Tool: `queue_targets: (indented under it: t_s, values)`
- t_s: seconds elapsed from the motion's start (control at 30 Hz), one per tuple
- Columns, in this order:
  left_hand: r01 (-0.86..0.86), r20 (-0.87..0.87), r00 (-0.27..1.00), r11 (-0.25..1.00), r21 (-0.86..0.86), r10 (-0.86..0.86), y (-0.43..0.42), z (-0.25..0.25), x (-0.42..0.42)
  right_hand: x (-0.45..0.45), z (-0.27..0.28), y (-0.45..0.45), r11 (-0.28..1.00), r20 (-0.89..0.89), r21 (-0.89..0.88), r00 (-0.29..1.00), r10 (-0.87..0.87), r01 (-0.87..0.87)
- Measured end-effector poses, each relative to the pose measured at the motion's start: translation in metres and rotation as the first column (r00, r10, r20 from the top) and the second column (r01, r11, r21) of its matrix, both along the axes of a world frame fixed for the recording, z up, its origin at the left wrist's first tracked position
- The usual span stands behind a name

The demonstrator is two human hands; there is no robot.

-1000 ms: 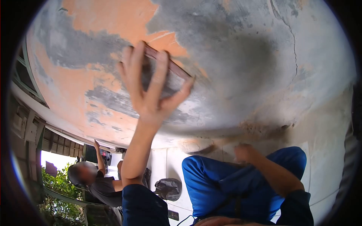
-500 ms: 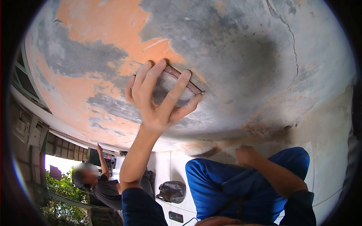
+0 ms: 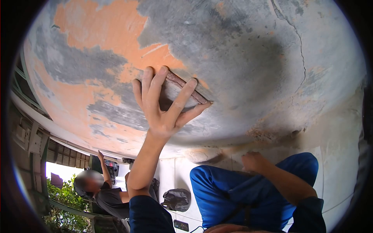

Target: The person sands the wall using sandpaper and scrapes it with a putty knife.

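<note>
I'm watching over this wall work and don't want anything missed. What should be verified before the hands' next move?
1. Left hand on the block: ok; its fingers are spread across it.
2. Block set to the wall: ok, as it appears to lie against the surface.
3. Right hand clear of the block: ok; it is down by the blue trousers.
4. Right hand free of any object: cannot tell; its grip is hidden.
5. Wall unbroken: not ok; a crack runs through its upper right part.
6. Other person away from the block: ok; they are off to the left, in the background.
</note>
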State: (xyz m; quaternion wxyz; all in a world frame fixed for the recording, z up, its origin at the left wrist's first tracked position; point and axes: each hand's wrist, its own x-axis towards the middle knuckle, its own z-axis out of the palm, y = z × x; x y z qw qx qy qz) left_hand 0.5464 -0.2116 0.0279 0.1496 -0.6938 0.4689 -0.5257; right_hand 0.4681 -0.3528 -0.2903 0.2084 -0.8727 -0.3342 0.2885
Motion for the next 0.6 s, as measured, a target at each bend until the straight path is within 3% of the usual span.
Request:
queue_targets:
  t_s: [0.17, 0.23, 0.3, 0.37, 0.47, 0.6]
  values:
    - [-0.004, 0.025, 1.0, 1.0, -0.02, 0.005, 0.0, -0.004, 0.001, 0.002, 0.004, 0.0, 0.999, -0.008, -0.022, 0.999, 0.031, -0.031]
    - [0.146, -0.019, 0.989, 0.985, -0.097, -0.148, 0.003, -0.005, 0.01, 0.003, 0.006, 0.001, 0.999, -0.019, -0.033, 0.999, 0.034, -0.034]
    - [0.138, -0.014, 0.99, 0.981, -0.134, -0.142, 0.004, -0.006, 0.008, 0.004, 0.008, -0.001, 0.998, -0.033, -0.043, 0.999, 0.043, -0.044]
    - [-0.02, 0.033, 0.999, 0.992, -0.128, 0.024, 0.003, -0.009, -0.004, 0.005, 0.009, -0.001, 0.997, -0.048, -0.047, 0.997, 0.055, -0.058]
    - [0.021, 0.147, 0.989, 0.994, -0.105, -0.005, 0.0, -0.012, 0.001, 0.003, 0.003, 0.001, 0.999, -0.011, -0.027, 0.999, 0.037, -0.037]
    - [-0.032, 0.148, 0.988, 0.999, -0.024, 0.035, 0.001, -0.012, 0.002, 0.0, 0.0, 0.001, 1.0, 0.025, -0.007, 1.0, 0.015, -0.015]
